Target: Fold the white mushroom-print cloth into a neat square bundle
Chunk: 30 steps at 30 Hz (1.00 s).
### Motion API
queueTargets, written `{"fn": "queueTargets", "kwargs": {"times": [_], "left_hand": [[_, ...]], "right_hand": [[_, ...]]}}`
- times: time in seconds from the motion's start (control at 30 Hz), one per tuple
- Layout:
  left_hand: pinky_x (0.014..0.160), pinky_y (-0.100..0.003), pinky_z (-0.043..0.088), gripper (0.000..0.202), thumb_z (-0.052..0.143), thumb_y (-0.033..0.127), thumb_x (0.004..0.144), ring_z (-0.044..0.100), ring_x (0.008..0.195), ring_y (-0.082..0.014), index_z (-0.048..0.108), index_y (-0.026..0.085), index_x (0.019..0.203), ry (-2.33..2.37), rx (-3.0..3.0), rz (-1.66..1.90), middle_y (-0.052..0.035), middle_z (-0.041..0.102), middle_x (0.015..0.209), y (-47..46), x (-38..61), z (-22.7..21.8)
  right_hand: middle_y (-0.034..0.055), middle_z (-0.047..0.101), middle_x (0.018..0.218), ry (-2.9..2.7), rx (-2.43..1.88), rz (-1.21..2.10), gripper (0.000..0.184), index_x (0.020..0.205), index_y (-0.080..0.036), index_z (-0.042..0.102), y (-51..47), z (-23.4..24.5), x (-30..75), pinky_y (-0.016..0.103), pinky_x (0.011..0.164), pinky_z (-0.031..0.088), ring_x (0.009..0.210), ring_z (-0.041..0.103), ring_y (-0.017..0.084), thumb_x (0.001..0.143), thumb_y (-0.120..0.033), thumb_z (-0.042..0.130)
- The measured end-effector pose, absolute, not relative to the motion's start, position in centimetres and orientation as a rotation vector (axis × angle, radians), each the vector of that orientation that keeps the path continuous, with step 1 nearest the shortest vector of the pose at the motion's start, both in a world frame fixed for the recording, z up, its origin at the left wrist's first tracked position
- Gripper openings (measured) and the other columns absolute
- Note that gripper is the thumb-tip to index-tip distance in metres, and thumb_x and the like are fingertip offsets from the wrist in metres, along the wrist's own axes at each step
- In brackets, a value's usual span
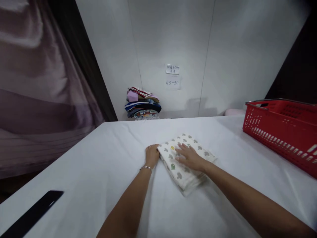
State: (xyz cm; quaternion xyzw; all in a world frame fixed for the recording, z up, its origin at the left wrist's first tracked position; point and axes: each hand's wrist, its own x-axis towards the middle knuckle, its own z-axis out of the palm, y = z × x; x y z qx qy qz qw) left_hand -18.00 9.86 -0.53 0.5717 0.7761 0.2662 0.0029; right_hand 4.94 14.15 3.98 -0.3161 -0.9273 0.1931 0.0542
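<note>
So we've got a big table (99, 158) covered in smooth white fabric with a few soft creases, and off to our left a satiny mauve curtain (37, 82) hanging in loose folds. Over on the right sits a red plastic basket (272, 132), its walls punched with rows of slots. The folded cloth (170, 160) lies around mid-table: soft-looking, off-white, printed with little grey, green and yellow mushroom shapes, a squarish pad set at an angle with layers showing along its near side. Past the table's far edge there's a lumpy stack of fabrics (143, 104) in mixed colours.

Our right hand (190, 158) is flat on the cloth, palm down, fingers apart. Our left hand (152, 155) curls at the cloth's left corner; its fingertips are hidden, so we can't tell if it's really pinching. Right arm (237, 188) slants in low, left arm (128, 205) reaches steeper, thin silvery bracelet (146, 168) at the wrist.
</note>
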Motion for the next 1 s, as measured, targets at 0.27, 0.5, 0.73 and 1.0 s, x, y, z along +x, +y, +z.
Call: {"fn": "queueTargets", "kwargs": {"times": [0.27, 0.5, 0.73, 1.0], "left_hand": [[0.093, -0.03, 0.032, 0.028, 0.042, 0.019, 0.079, 0.052, 0.105, -0.019, 0.063, 0.024, 0.097, 2.484, 1.7, 0.796, -0.0023, 0.066, 0.105, 10.1, -18.0, -0.3], [0.098, -0.031, 0.034, 0.04, 0.046, 0.019, 0.077, 0.05, 0.112, -0.019, 0.056, 0.024, 0.115, 2.38, 1.765, 0.843, -0.0025, 0.06, 0.119, 10.6, -18.3, -0.5], [0.095, -0.028, 0.038, 0.038, 0.046, 0.018, 0.077, 0.053, 0.107, -0.0167, 0.061, 0.027, 0.111, 2.171, 1.927, 0.877, 0.0025, 0.063, 0.114, 11.3, -18.7, -0.9], [0.091, -0.028, 0.039, 0.033, 0.05, 0.019, 0.077, 0.055, 0.102, -0.0174, 0.064, 0.027, 0.105, 2.165, 1.894, 0.909, 0.0018, 0.066, 0.108, 11.7, -18.8, -1.4]], "right_hand": [[0.0104, 0.025, 0.147, -2.734, -1.136, 0.089, 0.057, 0.139, -0.02, 0.034, 20.3, -0.6, 5.0, 0.05, 0.107, 0.014, 0.136, 0.018, 0.027, 0.091, -0.051, 0.025], [0.0104, 0.027, 0.147, -2.709, -1.104, 0.099, 0.058, 0.138, -0.02, 0.035, 20.6, -1.5, 5.1, 0.051, 0.106, 0.014, 0.135, 0.021, 0.028, 0.091, -0.051, 0.026], [0.012, 0.025, 0.147, -2.704, -1.103, 0.182, 0.059, 0.138, -0.019, 0.035, 20.2, -1.1, 5.3, 0.052, 0.106, 0.014, 0.135, 0.019, 0.029, 0.09, -0.051, 0.028], [0.0099, 0.051, 0.131, -2.387, -1.252, 0.38, 0.044, 0.122, -0.017, 0.055, 26.8, 2.0, 5.3, 0.036, 0.101, 0.032, 0.12, 0.046, 0.024, 0.088, -0.039, 0.039]]}}
